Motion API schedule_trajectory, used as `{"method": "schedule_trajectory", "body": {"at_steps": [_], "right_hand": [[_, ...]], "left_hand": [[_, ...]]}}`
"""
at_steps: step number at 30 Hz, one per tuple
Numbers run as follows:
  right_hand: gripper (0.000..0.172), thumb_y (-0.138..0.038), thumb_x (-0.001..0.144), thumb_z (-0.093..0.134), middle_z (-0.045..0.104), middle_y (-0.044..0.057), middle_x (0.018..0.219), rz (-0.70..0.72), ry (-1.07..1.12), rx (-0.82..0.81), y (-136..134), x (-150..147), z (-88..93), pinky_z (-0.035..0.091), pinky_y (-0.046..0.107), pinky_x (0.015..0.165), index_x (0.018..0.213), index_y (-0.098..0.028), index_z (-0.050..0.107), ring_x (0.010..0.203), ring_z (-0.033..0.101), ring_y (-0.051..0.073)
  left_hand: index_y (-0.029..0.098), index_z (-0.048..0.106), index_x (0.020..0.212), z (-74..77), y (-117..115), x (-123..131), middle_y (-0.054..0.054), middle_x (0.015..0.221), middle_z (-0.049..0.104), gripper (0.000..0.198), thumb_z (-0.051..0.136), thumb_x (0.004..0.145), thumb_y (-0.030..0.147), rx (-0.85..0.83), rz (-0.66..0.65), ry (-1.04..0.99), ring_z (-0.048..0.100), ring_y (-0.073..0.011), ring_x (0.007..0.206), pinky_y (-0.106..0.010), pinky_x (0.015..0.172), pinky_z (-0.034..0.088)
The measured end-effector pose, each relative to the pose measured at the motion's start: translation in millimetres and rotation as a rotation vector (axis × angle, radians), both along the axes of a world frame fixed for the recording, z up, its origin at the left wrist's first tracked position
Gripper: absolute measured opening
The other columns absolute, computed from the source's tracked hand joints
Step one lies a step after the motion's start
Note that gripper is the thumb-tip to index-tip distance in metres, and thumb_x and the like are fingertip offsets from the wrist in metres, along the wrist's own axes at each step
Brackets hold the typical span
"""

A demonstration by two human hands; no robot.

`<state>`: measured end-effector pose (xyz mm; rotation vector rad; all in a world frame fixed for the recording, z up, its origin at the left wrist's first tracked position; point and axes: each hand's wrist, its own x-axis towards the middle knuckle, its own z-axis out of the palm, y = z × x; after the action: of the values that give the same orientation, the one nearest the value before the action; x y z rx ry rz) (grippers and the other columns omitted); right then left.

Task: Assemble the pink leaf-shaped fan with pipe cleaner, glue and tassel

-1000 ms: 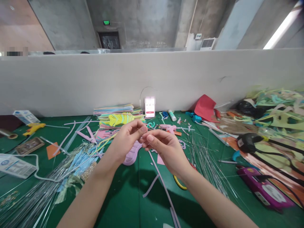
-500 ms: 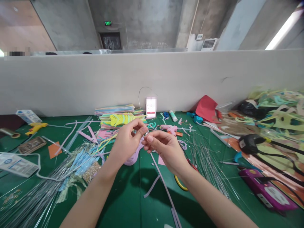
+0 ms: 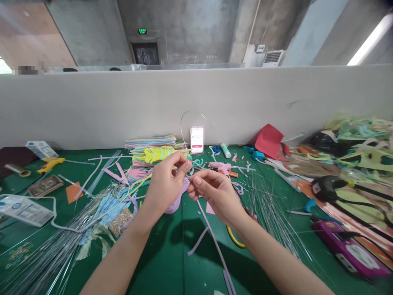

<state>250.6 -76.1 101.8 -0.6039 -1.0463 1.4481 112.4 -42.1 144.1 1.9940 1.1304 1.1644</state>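
Observation:
My left hand (image 3: 167, 178) is raised over the middle of the table, thumb and forefinger pinched together. A thin wire (image 3: 181, 123) arcs up behind its fingertips and appears to be held there. Close beside it, my right hand (image 3: 216, 190) is closed in a pinch, fingertips almost touching the left ones. A long lilac strip (image 3: 211, 233) runs down from under the right fingers toward the table's near edge, apparently held by them. The exact contact is hidden by the fingers. Partly behind my left hand lies a rounded lilac object (image 3: 174, 205).
Bundled coloured stems (image 3: 150, 141) and a lit phone (image 3: 197, 139) stand by the partition. A pink glue gun (image 3: 221, 166) and yellow-handled scissors (image 3: 235, 237) lie rightward. Wire bundles (image 3: 52, 246) spread left; a purple device (image 3: 350, 250) and paper scraps (image 3: 365, 143) crowd the right.
Both hands stay pinched close together, with only slight finger movement. The thin wire's arc has shifted and opened a little to the right. The whole view has moved slightly.

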Motion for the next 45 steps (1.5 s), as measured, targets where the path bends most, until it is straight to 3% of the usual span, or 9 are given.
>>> {"method": "schedule_trajectory", "body": {"at_steps": [5, 10, 18, 26, 31, 35, 42, 45], "right_hand": [[0.020, -0.038, 0.081, 0.070, 0.073, 0.002, 0.082, 0.004, 0.004, 0.044, 2, -1, -1.5, 0.054, 0.027, 0.067, 0.093, -0.021, 0.068, 0.071, 0.068, 0.012], [0.022, -0.040, 0.079, 0.072, 0.073, 0.002, 0.080, -0.028, 0.026, 0.020, 7, -2, -5.6, 0.053, 0.026, 0.067, 0.083, -0.021, 0.063, 0.071, 0.069, 0.013], [0.021, -0.038, 0.075, 0.076, 0.072, 0.001, 0.075, -0.061, -0.010, 0.008, 11, 1, -11.4, 0.054, 0.025, 0.063, 0.076, -0.019, 0.068, 0.065, 0.069, 0.012], [0.018, -0.032, 0.068, 0.082, 0.071, -0.001, 0.065, 0.039, 0.015, -0.089, 6, 3, -2.1, 0.052, 0.020, 0.058, 0.073, -0.018, 0.070, 0.058, 0.065, 0.009], [0.021, -0.030, 0.072, 0.079, 0.074, 0.000, 0.079, 0.015, -0.021, -0.017, 7, 5, -1.4, 0.055, 0.024, 0.063, 0.090, -0.023, 0.072, 0.067, 0.069, 0.011], [0.016, -0.032, 0.073, 0.078, 0.074, 0.001, 0.078, -0.065, -0.082, 0.029, 12, 4, -8.7, 0.056, 0.026, 0.065, 0.083, -0.021, 0.072, 0.069, 0.069, 0.013], [0.018, -0.023, 0.067, 0.083, 0.074, 0.002, 0.075, 0.066, -0.075, -0.153, 12, 10, -7.8, 0.056, 0.022, 0.062, 0.081, -0.017, 0.074, 0.066, 0.070, 0.011], [0.017, -0.022, 0.067, 0.082, 0.074, 0.000, 0.075, 0.152, -0.026, -0.242, 12, 14, -3.8, 0.055, 0.017, 0.061, 0.080, -0.017, 0.074, 0.065, 0.069, 0.009]], "left_hand": [[0.019, 0.051, 0.072, -0.2, 0, 0, 0.001, 0.071, 0.055, 0.018, 0.051, 0.088, 0.027, 0.038, 0.020, 0.011, 0.052, -0.0136, 0.066, -0.024, 0.061, 0.040], [0.019, 0.052, 0.071, -3.2, 4, 0, 0.001, 0.069, 0.055, 0.019, 0.053, 0.088, 0.029, -0.002, -0.005, -0.012, 0.052, -0.0137, 0.065, -0.024, 0.058, 0.039], [0.019, 0.052, 0.069, -6.1, 5, 2, 0.001, 0.067, 0.055, 0.019, 0.052, 0.086, 0.026, -0.091, -0.071, 0.003, 0.053, -0.0146, 0.064, -0.026, 0.060, 0.040], [0.020, 0.051, 0.072, -3.5, -2, 5, 0.000, 0.073, 0.057, 0.017, 0.051, 0.088, 0.024, 0.135, 0.043, 0.056, 0.055, -0.0154, 0.072, -0.026, 0.066, 0.041], [0.019, 0.052, 0.070, -0.6, 0, 2, 0.001, 0.070, 0.057, 0.017, 0.052, 0.086, 0.026, 0.001, -0.004, -0.023, 0.053, -0.0143, 0.066, -0.025, 0.060, 0.040], [0.019, 0.052, 0.068, -2.2, 3, 2, 0.001, 0.068, 0.056, 0.017, 0.054, 0.084, 0.025, -0.079, -0.042, -0.049, 0.053, -0.0145, 0.064, -0.025, 0.059, 0.041], [0.019, 0.051, 0.070, -6.4, 6, 3, 0.000, 0.072, 0.056, 0.015, 0.051, 0.085, 0.021, 0.081, -0.002, 0.038, 0.054, -0.0153, 0.070, -0.025, 0.062, 0.040], [0.019, 0.053, 0.071, -8.1, 8, 3, 0.000, 0.074, 0.058, 0.014, 0.052, 0.085, 0.022, 0.074, -0.008, 0.084, 0.055, -0.0156, 0.072, -0.025, 0.063, 0.041]]}}
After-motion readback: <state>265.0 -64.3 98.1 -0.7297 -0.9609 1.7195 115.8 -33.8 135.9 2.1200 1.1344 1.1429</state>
